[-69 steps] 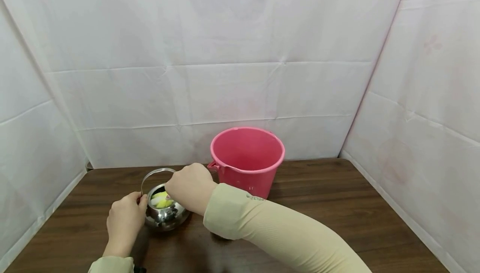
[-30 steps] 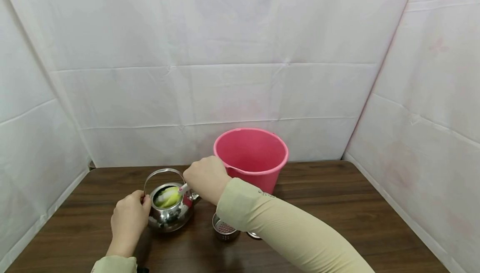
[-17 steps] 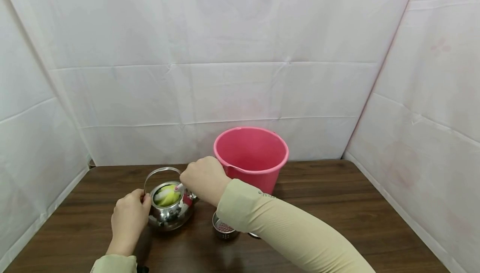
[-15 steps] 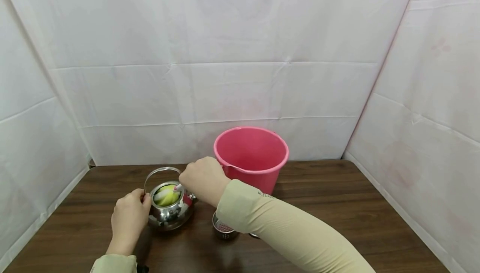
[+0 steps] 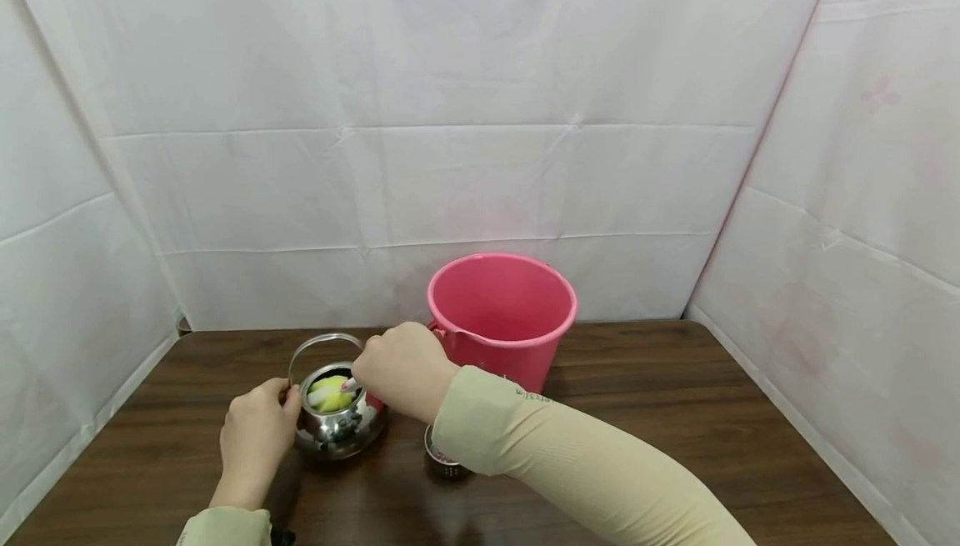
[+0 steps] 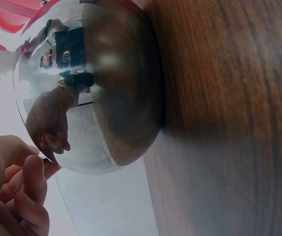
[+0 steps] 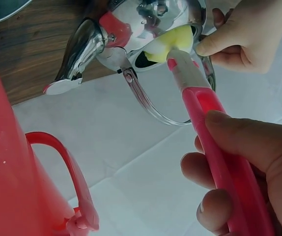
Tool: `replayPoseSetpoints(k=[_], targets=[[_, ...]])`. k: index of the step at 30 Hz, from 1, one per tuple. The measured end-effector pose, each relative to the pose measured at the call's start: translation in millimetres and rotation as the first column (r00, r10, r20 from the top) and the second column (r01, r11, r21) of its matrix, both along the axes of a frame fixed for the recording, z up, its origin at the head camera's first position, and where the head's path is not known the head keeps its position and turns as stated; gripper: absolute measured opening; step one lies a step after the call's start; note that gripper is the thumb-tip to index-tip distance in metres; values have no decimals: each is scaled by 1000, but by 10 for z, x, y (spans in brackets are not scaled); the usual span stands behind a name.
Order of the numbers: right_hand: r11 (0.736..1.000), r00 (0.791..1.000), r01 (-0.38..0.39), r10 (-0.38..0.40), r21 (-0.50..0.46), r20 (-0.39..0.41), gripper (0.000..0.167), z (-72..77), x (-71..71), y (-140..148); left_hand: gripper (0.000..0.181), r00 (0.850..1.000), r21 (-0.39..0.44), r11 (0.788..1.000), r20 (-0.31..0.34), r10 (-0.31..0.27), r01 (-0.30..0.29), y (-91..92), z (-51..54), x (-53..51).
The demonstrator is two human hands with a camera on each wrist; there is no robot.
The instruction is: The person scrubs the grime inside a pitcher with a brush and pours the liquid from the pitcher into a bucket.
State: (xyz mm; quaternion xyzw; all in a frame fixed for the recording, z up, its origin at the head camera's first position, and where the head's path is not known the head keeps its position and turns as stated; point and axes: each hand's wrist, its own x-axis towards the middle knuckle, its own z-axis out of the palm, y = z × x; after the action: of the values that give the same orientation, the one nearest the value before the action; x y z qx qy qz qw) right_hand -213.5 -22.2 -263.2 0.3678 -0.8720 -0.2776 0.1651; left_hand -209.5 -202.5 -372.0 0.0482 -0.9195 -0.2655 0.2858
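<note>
A shiny metal kettle (image 5: pixel 341 433) stands on the table at left with its mouth uncovered. My left hand (image 5: pixel 257 438) pinches the root of its arched handle (image 5: pixel 327 336) at the rim; the left wrist view shows this hand's curled fingers (image 6: pixel 34 179) beside the kettle wall (image 6: pixel 126 93). My right hand (image 5: pixel 408 371) grips the pink handle of a sponge brush (image 7: pixel 219 157). The brush's yellow and white sponge head (image 7: pixel 173 43) sits in the kettle mouth, its lower part hidden inside. The kettle's spout (image 7: pixel 77 54) points toward the bucket side.
A pink bucket (image 5: pixel 517 363) stands behind and right of the kettle, its handle (image 7: pixel 57 147) hanging at the side. A small perforated metal strainer (image 5: pixel 444 467) is partly covered by my right sleeve. White cloth walls (image 5: pixel 465 187) surround the dark wooden table (image 5: pixel 675 413).
My right hand rose to the right and then came slightly down and left, shifting the sponge in the kettle mouth. The kettle turned a little earlier on; my left hand keeps its hold.
</note>
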Motion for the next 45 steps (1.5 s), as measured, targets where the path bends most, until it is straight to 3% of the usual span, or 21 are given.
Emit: replayPoseSetpoints(k=[14,21,27,45], targets=[[1000,999,2,-3,8,53,12,11,20,32,18,1000,3,1000,7,27,-27,2,-20,11],[1000,999,-3,4,-30,36,20,26,15,85,21,999,7,999,28,32,-32,12,-20,27],[999,999,17,-14,-48,44,13,25,-13,107,22,999,0,1000,27,31,-31,22,-20,29],[992,995,77,-71,-96,64,18,42,-56,190,23,999,-3,1000,33,24,-24,32,-16,46]])
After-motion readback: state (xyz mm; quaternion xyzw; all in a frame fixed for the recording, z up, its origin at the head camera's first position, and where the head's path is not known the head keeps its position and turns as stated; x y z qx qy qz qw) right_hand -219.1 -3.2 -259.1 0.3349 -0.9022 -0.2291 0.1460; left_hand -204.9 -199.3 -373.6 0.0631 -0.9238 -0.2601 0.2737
